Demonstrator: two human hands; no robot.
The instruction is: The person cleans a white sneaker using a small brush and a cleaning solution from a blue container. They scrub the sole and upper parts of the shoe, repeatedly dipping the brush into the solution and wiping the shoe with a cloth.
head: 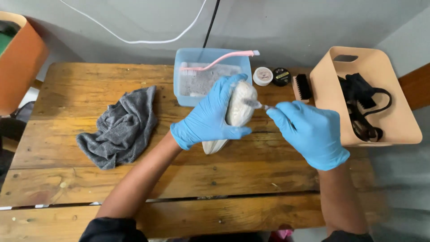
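Near edge: your forearms come in from 6 o'clock over the wooden table (58, 179), both hands in blue gloves.

Centre: your left hand (210, 117) is wrapped round a white shoe (238, 107), fingers closed over its upper, toe end pointing down toward the boards. Your right hand (310, 133), at 3 o'clock of the shoe, pinches a small brush (256, 105) by the handle; bristle end is touching the shoe's side. Hands are apart, each clamped on its own item.

Progress, judged: scrubbing is under way, not finished. Shoe surface looks pale w/ a foamy or speckled film; can't tell which areas are already cleaned. No wipe-down evident.

At 9 o'clock: grey cloth (118, 127) lies crumpled, untouched.

At 12 o'clock: clear blue tub (184, 96) holds cloudy, used-looking water; pink toothbrush (219, 60) rests across its rim. Just right of it: white-lidded tin (262, 76), black tin (281, 76), black-bristled brush (303, 86), all standing idle.

At 2 o'clock: beige bin (394, 114) w/ black straps (363, 107) inside.

Far, at 10 o'clock: orange container (18, 62).
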